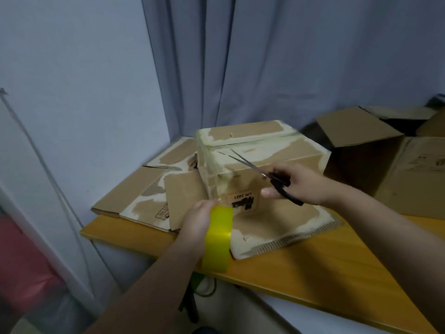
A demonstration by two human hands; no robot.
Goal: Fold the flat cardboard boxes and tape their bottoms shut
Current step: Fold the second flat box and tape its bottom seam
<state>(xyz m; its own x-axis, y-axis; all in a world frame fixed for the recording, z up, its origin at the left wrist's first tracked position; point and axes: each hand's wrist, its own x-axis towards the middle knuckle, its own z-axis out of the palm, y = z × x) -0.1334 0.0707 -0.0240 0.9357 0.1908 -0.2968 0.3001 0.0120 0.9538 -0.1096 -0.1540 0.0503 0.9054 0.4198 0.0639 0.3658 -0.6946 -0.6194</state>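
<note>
Tape roll [218, 239] in left fingers [207, 205] — scissors [277, 180] in right fingers [269, 192].

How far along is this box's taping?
Done: the box is folded, and tape runs across its upturned seam and down the near side. In hand: left hand grips the tape roll, right hand holds open scissors, strip apparently not yet cut. Left: flat cardboard beside it lies unfolded.

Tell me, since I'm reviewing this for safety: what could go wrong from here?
The scissors in the right hand may cut tape stretched close to the left hand gripping the tape roll, so fingers could get nicked. The box appears to rest on loose flat cardboard and might slide when pulled.
</note>
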